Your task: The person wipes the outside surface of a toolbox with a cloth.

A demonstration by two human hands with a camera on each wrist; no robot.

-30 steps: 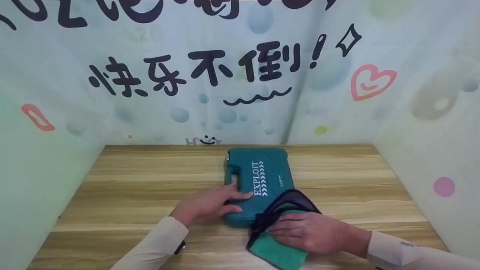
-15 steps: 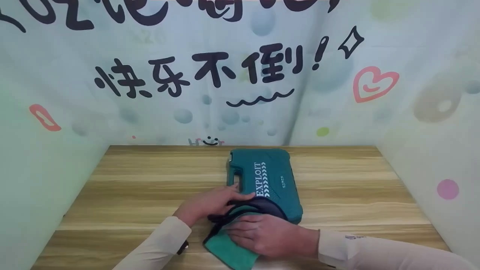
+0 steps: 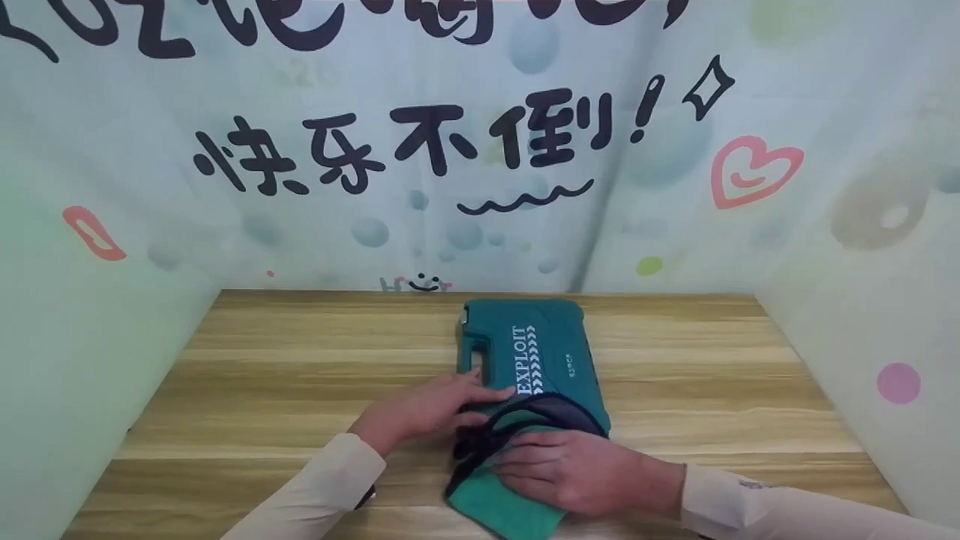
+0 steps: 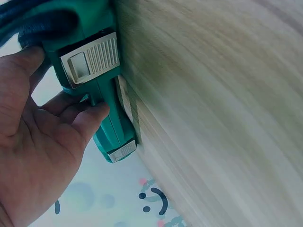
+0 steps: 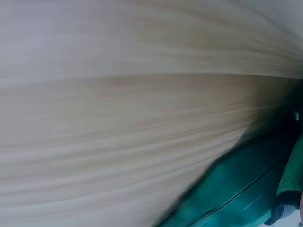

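Observation:
A teal hard plastic case (image 3: 559, 337) with white "EXPLOIT" lettering lies flat on the table, its handle side to the left. My left hand (image 3: 424, 409) grips that side by the handle; in the left wrist view the thumb is on the upper face and fingers curl at the handle, between two metal latches (image 4: 90, 60). A green cloth (image 3: 510, 506) with dark edging covers the case's near end. On the cloth, my right hand (image 3: 574, 472) presses with its fingers laid straight and together; its thumb is hidden. The right wrist view shows the case (image 5: 232, 189) beside a cloth edge (image 5: 291, 175).
The wood-grain table (image 3: 300, 352) extends on both sides of the case. A printed fabric backdrop (image 3: 337, 225) stands behind the table and along both sides. The case's far end lies close to the table's back edge.
My right hand and the cloth went left across the case's near end, then came back partway to the right. My left hand stays on the handle side.

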